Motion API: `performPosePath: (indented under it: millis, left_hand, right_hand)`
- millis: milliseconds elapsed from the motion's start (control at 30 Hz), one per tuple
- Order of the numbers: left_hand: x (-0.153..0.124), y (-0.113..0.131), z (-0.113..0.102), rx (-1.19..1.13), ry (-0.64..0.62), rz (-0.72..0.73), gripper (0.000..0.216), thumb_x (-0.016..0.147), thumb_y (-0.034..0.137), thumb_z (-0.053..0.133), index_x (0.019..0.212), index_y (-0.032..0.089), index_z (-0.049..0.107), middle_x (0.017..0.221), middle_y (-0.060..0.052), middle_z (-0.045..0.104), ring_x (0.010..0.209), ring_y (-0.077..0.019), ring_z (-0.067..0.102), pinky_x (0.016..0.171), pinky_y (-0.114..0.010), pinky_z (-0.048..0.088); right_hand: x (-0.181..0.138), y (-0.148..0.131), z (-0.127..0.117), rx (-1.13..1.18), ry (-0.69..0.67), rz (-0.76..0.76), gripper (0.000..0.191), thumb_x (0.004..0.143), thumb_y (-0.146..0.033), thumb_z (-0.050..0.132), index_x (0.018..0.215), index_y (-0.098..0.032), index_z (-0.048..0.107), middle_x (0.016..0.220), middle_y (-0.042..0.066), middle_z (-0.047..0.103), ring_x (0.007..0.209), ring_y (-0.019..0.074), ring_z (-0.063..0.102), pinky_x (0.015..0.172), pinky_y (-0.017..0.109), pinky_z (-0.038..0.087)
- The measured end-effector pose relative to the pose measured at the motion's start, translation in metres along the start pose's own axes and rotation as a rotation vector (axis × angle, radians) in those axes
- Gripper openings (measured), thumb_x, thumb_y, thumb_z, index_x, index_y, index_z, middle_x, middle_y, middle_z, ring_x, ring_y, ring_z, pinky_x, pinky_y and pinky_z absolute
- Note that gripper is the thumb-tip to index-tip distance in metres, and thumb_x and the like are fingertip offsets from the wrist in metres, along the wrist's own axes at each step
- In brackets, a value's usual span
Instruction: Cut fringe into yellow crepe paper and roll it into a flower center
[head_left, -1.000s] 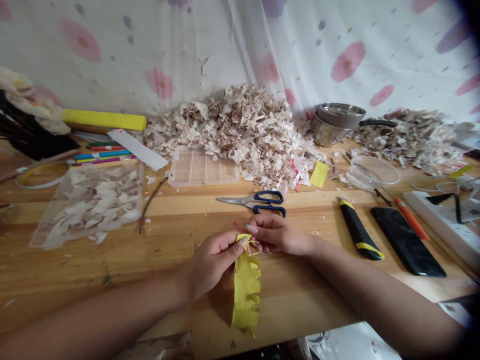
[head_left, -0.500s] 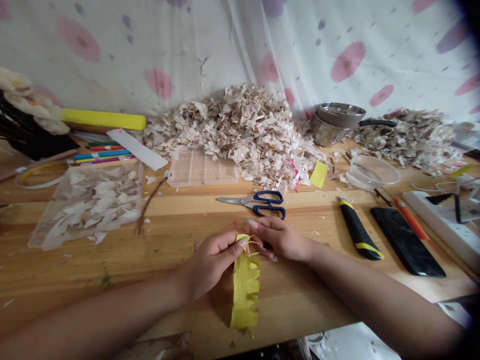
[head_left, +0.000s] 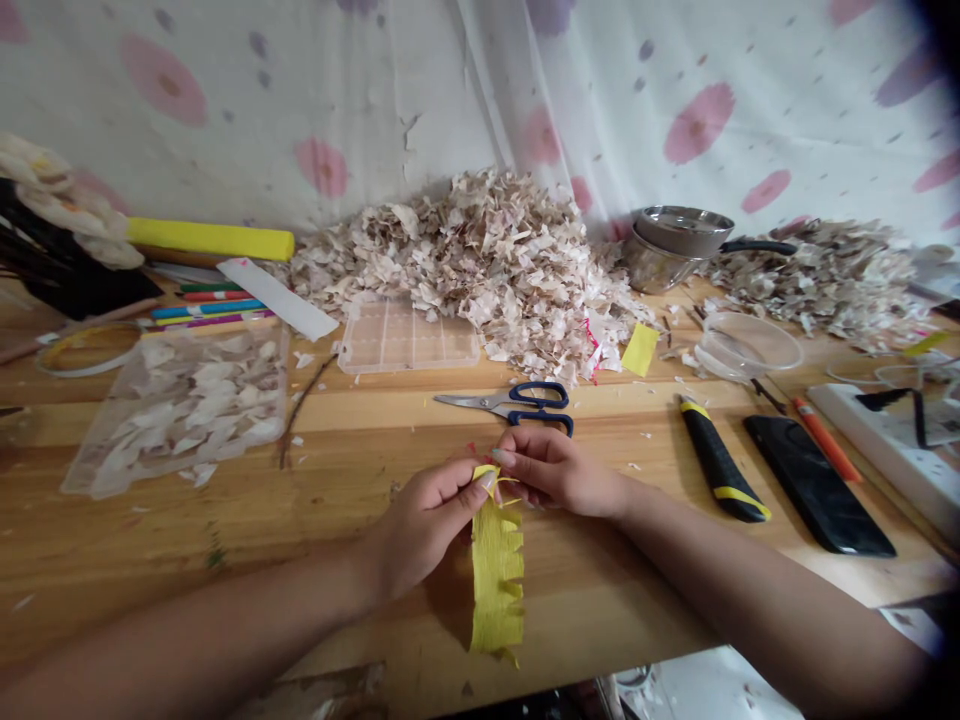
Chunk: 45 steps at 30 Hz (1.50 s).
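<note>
A yellow crepe paper strip [head_left: 496, 585] hangs down over the wooden table, its right edge cut into a fringe. My left hand [head_left: 439, 510] pinches the strip's folded top end between thumb and fingers. Close on the right, my right hand [head_left: 555, 470] has its thumb and fingers pressed together at the thin fringe strands by that end. Its fingertips are partly hidden behind the thumb. Just beyond the hands, scissors with dark blue handles [head_left: 514, 402] lie with the blades pointing left.
Pale petal-like flakes [head_left: 517, 260] are heaped at the back. A plastic tray of flakes [head_left: 195, 410] lies left, near an empty divided tray [head_left: 409, 335] and a twig [head_left: 304, 410]. On the right are a utility knife [head_left: 720, 460], a phone [head_left: 817, 485], a power strip [head_left: 885, 440] and metal bowls [head_left: 667, 250].
My right hand's thumb and fingers have shifted slightly down at the fringe. My left hand still pinches the same end. The whole view has moved a little.
</note>
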<state>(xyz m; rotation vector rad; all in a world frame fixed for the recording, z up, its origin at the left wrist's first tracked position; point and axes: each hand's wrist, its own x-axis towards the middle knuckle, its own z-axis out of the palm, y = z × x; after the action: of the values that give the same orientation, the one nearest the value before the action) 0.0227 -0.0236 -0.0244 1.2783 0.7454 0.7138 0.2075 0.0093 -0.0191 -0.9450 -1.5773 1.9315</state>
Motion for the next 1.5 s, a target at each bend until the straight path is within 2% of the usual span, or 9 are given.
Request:
performPosePath:
  millis: [267, 433, 567, 733, 933, 1067, 1200, 1333, 1500]
  left_hand:
    - [0.0, -0.005, -0.004, 0.186, 0.045, -0.028, 0.032, 0.09, 0.042, 0.045, 0.089, 0.016, 0.064, 0.081, -0.003, 0.063, 0.079, -0.0187, 0.055, 0.074, -0.029, 0.044]
    - [0.001, 0.001, -0.001, 0.07, 0.004, -0.006, 0.029, 0.092, 0.037, 0.044, 0.096, 0.018, 0.065, 0.093, -0.005, 0.067, 0.09, -0.0205, 0.057, 0.085, -0.032, 0.043]
    - [0.001, 0.003, 0.0, 0.016, 0.032, -0.011, 0.028, 0.091, 0.037, 0.047, 0.094, 0.018, 0.067, 0.094, -0.006, 0.068, 0.091, -0.0215, 0.059, 0.086, -0.032, 0.043]
    - [0.0, 0.001, 0.001, 0.024, 0.058, -0.02, 0.031, 0.091, 0.041, 0.047, 0.092, 0.017, 0.066, 0.085, -0.005, 0.067, 0.081, -0.0195, 0.059, 0.077, -0.03, 0.045]
    - [0.001, -0.004, 0.002, -0.071, 0.294, -0.115, 0.032, 0.084, 0.048, 0.055, 0.092, 0.017, 0.059, 0.064, 0.002, 0.055, 0.055, -0.0118, 0.048, 0.05, -0.022, 0.039]
    - [0.003, -0.003, 0.003, -0.139, 0.315, -0.112, 0.033, 0.082, 0.049, 0.058, 0.089, 0.017, 0.056, 0.064, 0.003, 0.054, 0.053, -0.0095, 0.046, 0.047, -0.02, 0.037]
    - [0.004, -0.002, 0.002, -0.104, 0.309, -0.089, 0.03, 0.085, 0.047, 0.056, 0.088, 0.017, 0.053, 0.063, 0.004, 0.054, 0.051, -0.0092, 0.048, 0.046, -0.02, 0.037]
    - [0.005, -0.004, -0.001, -0.111, 0.322, -0.065, 0.03, 0.084, 0.046, 0.056, 0.085, 0.017, 0.052, 0.062, 0.003, 0.056, 0.049, -0.0092, 0.05, 0.046, -0.021, 0.037]
    - [0.005, -0.005, -0.003, -0.11, 0.295, -0.08, 0.028, 0.085, 0.044, 0.055, 0.081, 0.016, 0.053, 0.059, 0.003, 0.058, 0.048, -0.0085, 0.051, 0.046, -0.02, 0.034]
  right_hand:
    - [-0.003, -0.001, 0.003, -0.333, 0.036, -0.023, 0.046, 0.091, -0.058, 0.037, 0.07, -0.017, 0.043, 0.055, -0.006, 0.041, 0.047, 0.0053, 0.034, 0.044, 0.019, 0.03]
    - [-0.001, 0.003, 0.003, -0.137, 0.051, 0.011, 0.054, 0.088, -0.064, 0.035, 0.063, -0.018, 0.042, 0.044, -0.006, 0.043, 0.036, 0.0048, 0.034, 0.037, 0.019, 0.028]
    - [0.002, 0.002, 0.0, 0.02, 0.024, -0.04, 0.051, 0.083, -0.066, 0.044, 0.078, -0.015, 0.051, 0.058, -0.003, 0.053, 0.043, 0.0058, 0.042, 0.039, 0.018, 0.032]
    - [0.002, -0.001, -0.001, -0.003, -0.038, -0.007, 0.045, 0.083, -0.059, 0.052, 0.078, -0.014, 0.051, 0.067, -0.002, 0.054, 0.049, 0.0043, 0.045, 0.043, 0.017, 0.036]
    - [0.0, -0.003, -0.006, -0.096, -0.127, 0.004, 0.049, 0.083, -0.06, 0.051, 0.085, -0.011, 0.056, 0.06, -0.004, 0.05, 0.05, 0.0051, 0.046, 0.048, 0.019, 0.038]
    - [0.001, 0.002, -0.001, -0.08, -0.067, 0.018, 0.041, 0.076, -0.052, 0.064, 0.082, -0.013, 0.055, 0.065, -0.005, 0.051, 0.052, 0.0047, 0.045, 0.049, 0.019, 0.038]
    - [0.002, 0.01, 0.004, -0.098, 0.071, -0.111, 0.036, 0.075, -0.046, 0.068, 0.082, -0.014, 0.053, 0.069, -0.003, 0.052, 0.057, 0.0066, 0.047, 0.052, 0.02, 0.04]
    - [0.0, 0.012, 0.0, -0.435, 0.151, -0.338, 0.026, 0.08, -0.037, 0.066, 0.09, -0.015, 0.057, 0.066, -0.002, 0.053, 0.054, 0.0083, 0.046, 0.049, 0.021, 0.039]
    - [-0.003, 0.006, -0.009, -0.893, 0.202, -0.588, 0.019, 0.087, -0.032, 0.059, 0.099, -0.016, 0.06, 0.081, 0.006, 0.065, 0.067, 0.0136, 0.058, 0.061, 0.025, 0.046]
